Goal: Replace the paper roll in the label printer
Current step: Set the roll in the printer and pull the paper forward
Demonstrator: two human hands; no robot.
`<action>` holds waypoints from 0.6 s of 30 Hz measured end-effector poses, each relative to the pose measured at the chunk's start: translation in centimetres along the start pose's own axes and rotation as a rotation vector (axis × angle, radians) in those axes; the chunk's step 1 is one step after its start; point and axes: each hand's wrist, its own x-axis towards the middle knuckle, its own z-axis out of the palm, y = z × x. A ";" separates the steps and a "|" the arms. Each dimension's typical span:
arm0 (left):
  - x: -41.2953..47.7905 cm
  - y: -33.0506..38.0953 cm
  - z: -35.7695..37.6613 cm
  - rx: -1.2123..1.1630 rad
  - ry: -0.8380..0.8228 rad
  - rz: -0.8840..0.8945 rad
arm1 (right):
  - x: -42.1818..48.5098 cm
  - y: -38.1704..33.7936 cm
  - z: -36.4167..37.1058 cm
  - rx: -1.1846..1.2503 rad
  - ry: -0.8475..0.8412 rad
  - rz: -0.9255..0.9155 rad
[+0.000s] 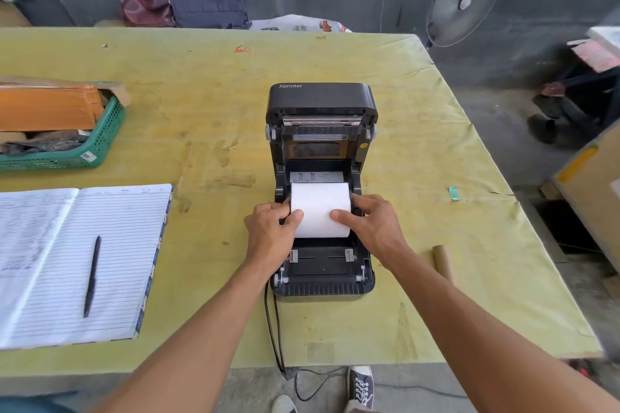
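A black label printer (320,104) stands in the middle of the yellow-green table (402,178) with its lid swung up. A full white paper roll (318,201) sits in its open bay. My left hand (271,228) grips the roll's left end, thumb on the paper's front. My right hand (372,225) grips the right end, thumb likewise on the front. An empty brown cardboard core (443,261) lies on the table to the printer's right, partly behind my right forearm.
An open lined notebook (110,261) with a black pen (92,275) lies at the left. A green basket (97,144) with an orange parcel sits at the far left. Black cables (273,329) run off the front edge. A fan (464,0) stands beyond the table.
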 end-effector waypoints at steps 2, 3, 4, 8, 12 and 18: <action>0.2 0.2 -0.3 0.010 0.004 -0.008 | 0.1 0.1 -0.1 -0.016 0.008 0.000; 0.2 0.6 -0.5 0.016 -0.015 -0.001 | 0.2 0.0 -0.1 -0.031 0.008 0.005; 0.4 0.8 -0.8 0.004 -0.042 -0.007 | 0.3 0.1 -0.1 -0.053 0.010 -0.001; 1.0 1.3 -1.9 -0.059 -0.130 -0.103 | 0.7 -0.5 -0.5 -0.145 0.019 -0.035; 1.4 1.2 -2.5 -0.091 -0.109 -0.165 | 1.3 -1.2 -0.7 -0.252 0.001 -0.064; 1.6 1.4 -2.2 0.007 -0.125 -0.134 | 1.3 -2.5 -0.4 -0.581 -0.041 -0.175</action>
